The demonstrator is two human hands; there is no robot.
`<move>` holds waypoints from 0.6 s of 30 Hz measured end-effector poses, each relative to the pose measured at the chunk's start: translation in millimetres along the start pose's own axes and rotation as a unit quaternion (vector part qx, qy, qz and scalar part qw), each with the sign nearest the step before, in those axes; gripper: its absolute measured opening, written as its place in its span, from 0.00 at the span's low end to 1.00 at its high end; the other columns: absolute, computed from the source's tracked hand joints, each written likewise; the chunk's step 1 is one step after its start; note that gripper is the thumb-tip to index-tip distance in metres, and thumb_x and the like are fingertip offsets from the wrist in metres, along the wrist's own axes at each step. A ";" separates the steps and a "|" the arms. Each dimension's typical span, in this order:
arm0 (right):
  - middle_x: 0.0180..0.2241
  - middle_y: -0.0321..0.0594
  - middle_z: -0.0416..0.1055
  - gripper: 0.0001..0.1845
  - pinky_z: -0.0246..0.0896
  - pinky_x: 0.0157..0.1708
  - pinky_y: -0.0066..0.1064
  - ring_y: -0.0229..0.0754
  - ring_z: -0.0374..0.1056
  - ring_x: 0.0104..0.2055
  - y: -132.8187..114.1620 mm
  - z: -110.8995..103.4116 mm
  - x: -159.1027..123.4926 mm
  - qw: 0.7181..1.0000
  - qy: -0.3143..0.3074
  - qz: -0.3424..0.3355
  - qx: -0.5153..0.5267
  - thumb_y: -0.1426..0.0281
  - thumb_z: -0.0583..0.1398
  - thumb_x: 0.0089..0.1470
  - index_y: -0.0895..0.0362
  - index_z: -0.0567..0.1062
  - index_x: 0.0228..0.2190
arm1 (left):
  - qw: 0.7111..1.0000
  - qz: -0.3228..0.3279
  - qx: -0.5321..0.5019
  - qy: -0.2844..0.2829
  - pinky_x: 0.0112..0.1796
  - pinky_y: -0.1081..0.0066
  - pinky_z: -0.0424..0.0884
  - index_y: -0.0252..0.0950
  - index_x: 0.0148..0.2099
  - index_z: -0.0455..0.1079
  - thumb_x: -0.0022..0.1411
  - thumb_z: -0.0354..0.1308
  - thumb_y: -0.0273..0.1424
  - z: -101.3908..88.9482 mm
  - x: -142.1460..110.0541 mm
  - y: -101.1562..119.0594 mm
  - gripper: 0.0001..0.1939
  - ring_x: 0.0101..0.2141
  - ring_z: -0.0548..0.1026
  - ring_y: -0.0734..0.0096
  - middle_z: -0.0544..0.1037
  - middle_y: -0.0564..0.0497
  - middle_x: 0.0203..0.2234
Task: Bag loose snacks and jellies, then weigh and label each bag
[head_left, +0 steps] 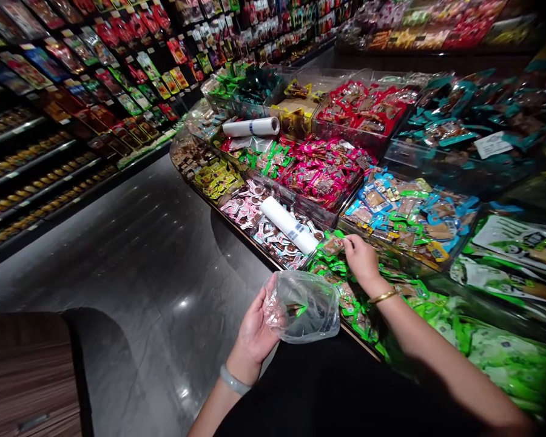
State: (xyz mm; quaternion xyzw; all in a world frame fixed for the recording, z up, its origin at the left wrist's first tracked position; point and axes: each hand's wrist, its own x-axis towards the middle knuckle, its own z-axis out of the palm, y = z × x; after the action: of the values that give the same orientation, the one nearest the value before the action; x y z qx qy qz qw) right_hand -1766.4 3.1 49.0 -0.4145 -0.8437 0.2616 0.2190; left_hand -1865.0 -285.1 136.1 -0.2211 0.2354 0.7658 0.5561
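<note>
My left hand is closed on a clear plastic bag, whose mouth gapes toward me. Inside the bag, a small green-edged packet shows through the film. Over the compartment of green snack packets, my right hand pinches one green-and-brown snack packet by its edge. That packet is just above the others, to the right of a white roll of plastic bags. The fingers of my left hand are partly covered by the bag.
Bins of pink packets, blue packets and red packets lie beyond my right hand. Another bag roll rests farther back. Grey floor runs along the left, with stocked shelves behind it.
</note>
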 end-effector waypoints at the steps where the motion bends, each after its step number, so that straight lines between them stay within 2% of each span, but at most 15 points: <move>1: 0.31 0.44 0.77 0.19 0.58 0.32 0.33 0.46 0.69 0.32 3.8 -5.0 -2.2 0.997 0.015 0.024 0.078 0.57 0.52 0.63 0.56 0.77 0.38 | 1.000 -0.002 0.002 -0.002 0.21 0.79 0.57 0.48 0.66 0.65 0.74 0.49 0.35 3.0 0.1 -0.5 0.21 0.18 0.60 0.79 0.58 0.60 0.19; 3: 0.28 0.40 0.74 0.20 0.60 0.32 0.33 0.45 0.68 0.30 7.0 -16.3 -7.8 0.974 0.031 0.064 0.216 0.53 0.55 0.60 0.56 0.75 0.34 | 1.000 -0.005 0.007 -0.007 0.21 0.79 0.57 0.49 0.66 0.66 0.74 0.51 0.35 9.4 0.4 -1.6 0.21 0.18 0.59 0.79 0.57 0.60 0.19; 5: 0.24 0.36 0.70 0.19 0.61 0.30 0.32 0.42 0.66 0.27 3.3 -29.8 -16.0 0.939 0.035 0.102 0.328 0.51 0.58 0.57 0.55 0.74 0.33 | 1.000 -0.011 0.012 -0.009 0.22 0.79 0.57 0.49 0.65 0.66 0.73 0.52 0.35 15.9 1.1 -3.0 0.20 0.18 0.59 0.79 0.57 0.60 0.19; 7: 0.24 0.34 0.69 0.18 0.61 0.29 0.32 0.41 0.65 0.26 -6.2 -43.4 -27.2 0.905 0.029 0.126 0.406 0.52 0.61 0.55 0.54 0.73 0.34 | 1.000 -0.014 0.018 -0.011 0.22 0.78 0.58 0.49 0.65 0.66 0.73 0.53 0.35 22.1 2.3 -4.4 0.21 0.18 0.59 0.80 0.57 0.60 0.19; 9: 0.25 0.34 0.71 0.17 0.62 0.28 0.31 0.40 0.66 0.26 -18.3 -54.1 -41.0 0.885 0.013 0.130 0.447 0.52 0.63 0.55 0.53 0.74 0.35 | 1.000 -0.016 0.022 -0.016 0.22 0.78 0.58 0.49 0.66 0.66 0.72 0.53 0.35 27.9 3.5 -5.4 0.21 0.18 0.59 0.80 0.57 0.60 0.19; 11: 0.24 0.34 0.72 0.16 0.65 0.28 0.32 0.41 0.68 0.26 -29.2 -59.5 -55.8 0.887 -0.030 0.109 0.448 0.53 0.62 0.56 0.53 0.75 0.34 | 0.999 -0.018 0.027 -0.022 0.22 0.78 0.58 0.49 0.66 0.66 0.72 0.53 0.35 34.0 4.3 -6.2 0.22 0.18 0.59 0.80 0.58 0.60 0.19; 13: 0.25 0.36 0.75 0.16 0.69 0.31 0.35 0.44 0.72 0.28 -36.0 -59.5 -69.2 0.903 -0.108 0.059 0.412 0.53 0.59 0.60 0.51 0.78 0.36 | 0.999 -0.020 0.039 -0.020 0.22 0.78 0.58 0.50 0.66 0.65 0.73 0.53 0.35 40.5 4.4 -6.9 0.22 0.18 0.60 0.80 0.60 0.60 0.20; 16: 0.39 0.38 0.82 0.16 0.73 0.42 0.44 0.52 0.78 0.41 -37.0 -54.5 -82.9 0.928 -0.227 -0.047 0.290 0.56 0.56 0.64 0.45 0.80 0.45 | 0.998 -0.010 0.055 -0.020 0.21 0.78 0.57 0.48 0.67 0.64 0.74 0.49 0.35 49.4 4.1 -9.4 0.22 0.18 0.60 0.79 0.60 0.59 0.19; 18: 0.47 0.37 0.81 0.16 0.72 0.48 0.48 0.56 0.77 0.47 -33.4 -51.7 -86.9 0.945 -0.247 -0.101 0.188 0.57 0.57 0.64 0.40 0.80 0.48 | 0.998 -0.011 0.056 -0.021 0.20 0.79 0.56 0.46 0.67 0.64 0.74 0.48 0.35 53.5 4.3 -12.5 0.22 0.18 0.60 0.79 0.60 0.59 0.19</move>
State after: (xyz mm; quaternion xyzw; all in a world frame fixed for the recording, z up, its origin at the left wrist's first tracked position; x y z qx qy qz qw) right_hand -1706.9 -71.6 96.2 -0.2010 -0.8442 0.4862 0.1029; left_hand -1858.4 -246.0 174.5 -0.1761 0.2637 0.7496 0.5810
